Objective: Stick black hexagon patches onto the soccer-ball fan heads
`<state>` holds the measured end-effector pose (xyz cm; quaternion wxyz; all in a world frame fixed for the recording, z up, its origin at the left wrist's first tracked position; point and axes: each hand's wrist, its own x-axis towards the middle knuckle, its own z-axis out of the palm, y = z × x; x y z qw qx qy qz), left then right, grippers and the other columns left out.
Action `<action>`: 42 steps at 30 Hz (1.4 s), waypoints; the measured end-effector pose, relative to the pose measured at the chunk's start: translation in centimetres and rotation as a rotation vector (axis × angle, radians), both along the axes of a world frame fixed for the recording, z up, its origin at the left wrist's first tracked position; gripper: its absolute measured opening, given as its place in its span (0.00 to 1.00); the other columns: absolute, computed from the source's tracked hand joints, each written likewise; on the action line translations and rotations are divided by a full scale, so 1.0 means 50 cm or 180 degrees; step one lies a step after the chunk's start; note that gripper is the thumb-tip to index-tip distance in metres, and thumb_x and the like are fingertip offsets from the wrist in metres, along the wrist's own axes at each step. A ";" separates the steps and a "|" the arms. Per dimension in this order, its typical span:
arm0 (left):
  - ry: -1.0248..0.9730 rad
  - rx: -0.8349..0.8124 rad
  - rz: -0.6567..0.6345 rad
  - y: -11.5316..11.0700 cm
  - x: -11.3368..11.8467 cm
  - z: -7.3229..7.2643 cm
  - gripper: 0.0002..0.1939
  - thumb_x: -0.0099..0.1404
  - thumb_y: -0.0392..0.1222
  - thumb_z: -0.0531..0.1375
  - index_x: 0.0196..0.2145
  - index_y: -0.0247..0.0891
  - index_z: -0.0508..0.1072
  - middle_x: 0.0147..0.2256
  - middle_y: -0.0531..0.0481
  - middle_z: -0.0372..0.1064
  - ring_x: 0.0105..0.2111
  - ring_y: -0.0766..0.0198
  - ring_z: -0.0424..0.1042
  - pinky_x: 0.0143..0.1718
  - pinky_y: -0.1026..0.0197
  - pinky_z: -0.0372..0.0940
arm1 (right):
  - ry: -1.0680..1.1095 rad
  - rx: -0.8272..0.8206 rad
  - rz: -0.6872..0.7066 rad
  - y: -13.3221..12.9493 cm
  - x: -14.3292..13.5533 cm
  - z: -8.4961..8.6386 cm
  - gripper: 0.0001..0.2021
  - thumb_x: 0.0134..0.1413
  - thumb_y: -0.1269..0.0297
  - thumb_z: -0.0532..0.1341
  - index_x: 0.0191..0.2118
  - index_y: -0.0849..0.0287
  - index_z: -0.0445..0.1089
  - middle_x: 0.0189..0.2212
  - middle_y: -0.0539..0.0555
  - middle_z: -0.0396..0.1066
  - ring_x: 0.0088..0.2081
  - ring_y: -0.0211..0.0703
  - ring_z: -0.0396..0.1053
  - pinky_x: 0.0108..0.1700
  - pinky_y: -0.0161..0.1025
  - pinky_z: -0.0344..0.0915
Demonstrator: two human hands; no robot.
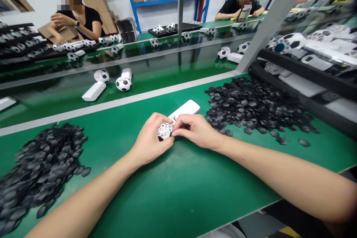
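Observation:
Near the middle of the green table, my left hand (153,138) is closed around a white soccer-ball-shaped housing (165,131) with an open lattice and some black panels. A long white handle (185,108) extends from behind it toward the upper right. My right hand (198,131) pinches at the ball's right side, thumb and forefinger together; a small dark piece shows at their tips, probably a black pentagon panel, mostly hidden. To the left lies a heap of black pentagon pieces (47,171), and another heap of black pieces (251,104) lies to the right.
Beyond a metal rail (117,109) runs a green belt carrying white handles and soccer-ball units (124,83). At right, black trays (306,70) hold more units, beside a slanted grey post (275,22). Two people (86,22) sit across the line, with stacked trays (19,44) at far left.

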<state>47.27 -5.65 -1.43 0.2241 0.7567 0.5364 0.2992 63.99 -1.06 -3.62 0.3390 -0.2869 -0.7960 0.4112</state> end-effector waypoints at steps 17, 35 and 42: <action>-0.0010 -0.0240 -0.0005 0.000 -0.014 0.003 0.22 0.47 0.38 0.62 0.42 0.42 0.65 0.41 0.50 0.61 0.42 0.58 0.64 0.44 0.54 0.61 | 0.0051 0.0240 0.0064 0.015 0.011 0.008 0.05 0.48 0.66 0.62 0.27 0.60 0.66 0.25 0.47 0.67 0.28 0.35 0.64 0.32 0.33 0.61; -0.4225 -0.2571 0.0550 0.025 -0.036 -0.005 0.17 0.57 0.49 0.56 0.39 0.34 0.67 0.30 0.46 0.70 0.25 0.63 0.72 0.19 0.66 0.68 | -0.1637 0.1768 -0.0349 0.049 0.048 0.013 0.23 0.47 0.55 0.63 0.48 0.56 0.61 0.43 0.56 0.66 0.43 0.50 0.62 0.43 0.44 0.56; -0.3781 -0.1984 0.0675 0.025 -0.028 -0.017 0.12 0.53 0.38 0.61 0.36 0.34 0.65 0.27 0.49 0.68 0.23 0.64 0.71 0.17 0.68 0.63 | -0.1700 0.1797 -0.0316 0.045 0.047 0.010 0.23 0.47 0.55 0.63 0.48 0.55 0.61 0.42 0.55 0.66 0.42 0.48 0.61 0.42 0.42 0.54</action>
